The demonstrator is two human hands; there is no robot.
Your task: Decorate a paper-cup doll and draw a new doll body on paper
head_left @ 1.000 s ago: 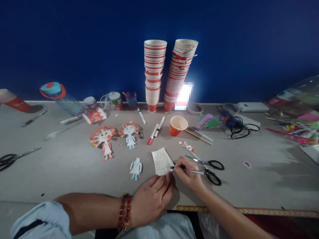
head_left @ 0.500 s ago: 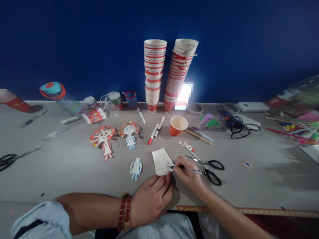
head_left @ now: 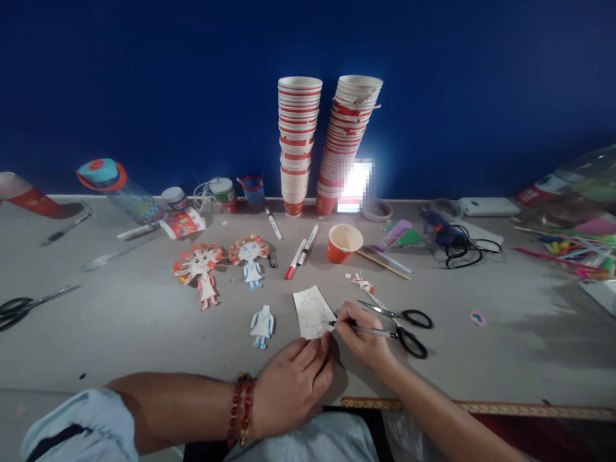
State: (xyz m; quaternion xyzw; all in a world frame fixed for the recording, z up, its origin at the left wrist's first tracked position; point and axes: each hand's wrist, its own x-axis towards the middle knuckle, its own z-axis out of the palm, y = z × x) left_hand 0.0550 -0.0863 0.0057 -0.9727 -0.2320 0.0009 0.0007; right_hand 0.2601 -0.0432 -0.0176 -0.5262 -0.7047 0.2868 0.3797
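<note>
My right hand (head_left: pixel 364 333) grips a pen (head_left: pixel 370 330), its tip on the right side of a small white piece of paper (head_left: pixel 312 308). That paper bears a pencil-thin outline of a headless figure in a dress. Resting flat at the paper's lower edge, my left hand (head_left: pixel 294 382) holds nothing, its fingers lying side by side. Left of the paper is a cut-out body (head_left: pixel 262 326) edged in blue, without a head. Two finished-looking paper dolls, one red (head_left: pixel 206 279) and one blue (head_left: pixel 252 263), lie farther left. Black-handled scissors (head_left: pixel 402 321) lie beside and partly behind my right hand.
Two tall stacks of paper cups (head_left: pixel 301 141) stand by the blue wall, with a bright phone-like screen at the right one. A single orange cup (head_left: pixel 343 245), markers (head_left: pixel 303 251) and paper scraps (head_left: pixel 362 283) lie beyond the paper. Other scissors (head_left: pixel 29 308) are far left.
</note>
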